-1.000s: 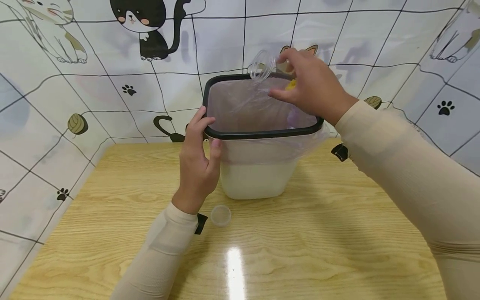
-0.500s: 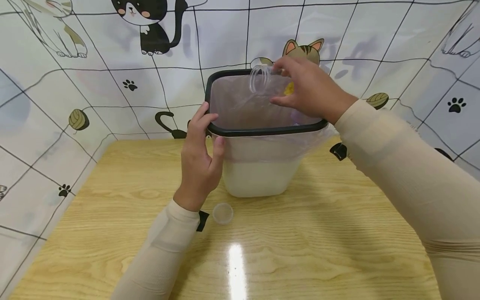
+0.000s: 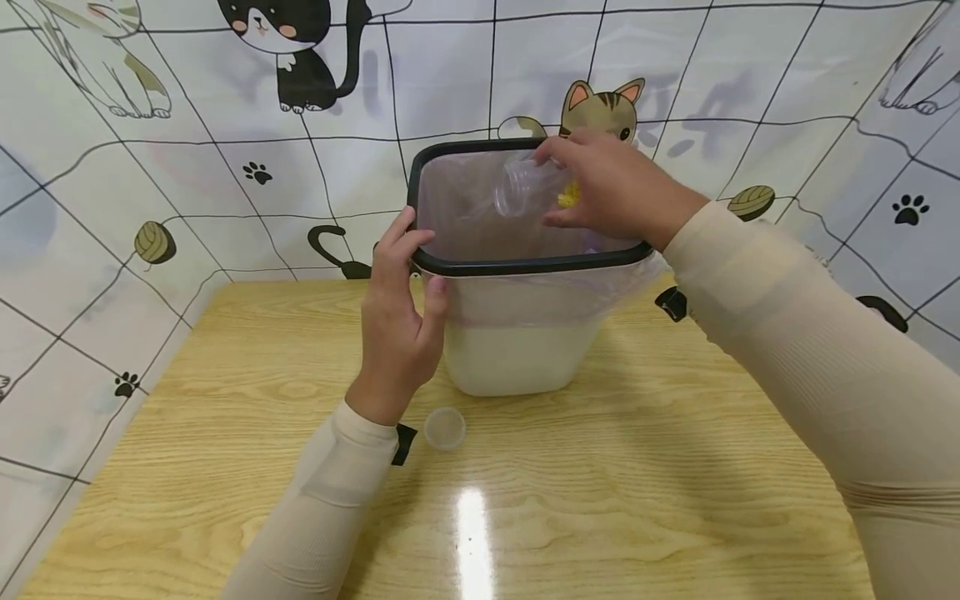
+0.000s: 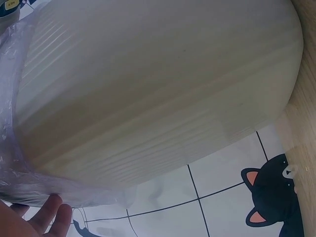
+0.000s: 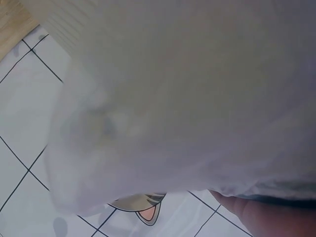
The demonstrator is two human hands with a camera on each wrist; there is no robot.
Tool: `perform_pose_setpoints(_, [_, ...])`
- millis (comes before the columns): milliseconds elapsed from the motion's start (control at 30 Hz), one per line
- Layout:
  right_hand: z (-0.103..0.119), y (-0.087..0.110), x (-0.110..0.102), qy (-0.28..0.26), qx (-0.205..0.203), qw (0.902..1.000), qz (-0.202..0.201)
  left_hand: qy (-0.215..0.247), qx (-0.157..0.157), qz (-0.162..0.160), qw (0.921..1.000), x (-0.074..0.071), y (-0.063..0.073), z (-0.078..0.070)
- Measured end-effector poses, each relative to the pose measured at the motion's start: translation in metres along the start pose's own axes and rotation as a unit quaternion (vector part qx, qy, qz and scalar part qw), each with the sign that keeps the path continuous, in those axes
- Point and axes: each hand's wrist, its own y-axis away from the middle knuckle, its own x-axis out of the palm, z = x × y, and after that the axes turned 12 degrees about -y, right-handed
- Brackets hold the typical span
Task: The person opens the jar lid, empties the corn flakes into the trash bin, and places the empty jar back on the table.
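Note:
My right hand (image 3: 618,187) holds a clear plastic jar (image 3: 516,188) on its side in the opening of a white trash bin (image 3: 517,354). The jar's mouth points left, and a bit of yellow stuff (image 3: 569,195) shows near my fingers. At the bin's left corner, my left hand (image 3: 401,325) grips the black rim (image 3: 525,267), fingers over it and thumb against the outer wall. A thin, pale purple bag (image 3: 465,192) lines the bin and hangs over its outside. In the right wrist view, this bag (image 5: 173,163) hides the jar.
A round translucent lid (image 3: 445,429) lies on the wooden table (image 3: 600,500) in front of the bin, near my left wrist. Close behind the bin stands a wall covering (image 3: 435,83) with cat drawings and a black grid.
My right hand has lowered the jar from above the back rim into the bin's opening, and its mouth has dipped. The left hand stays on the rim.

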Motion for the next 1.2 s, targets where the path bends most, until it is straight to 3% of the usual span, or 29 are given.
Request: perform_pose_setpoints(1200, [0.0013,0.0025,0.0032,0.032,-0.05,0.9982,-0.002,-0.009,-0.004,-0.002,1.0,-0.001,0.0007,-0.0006])
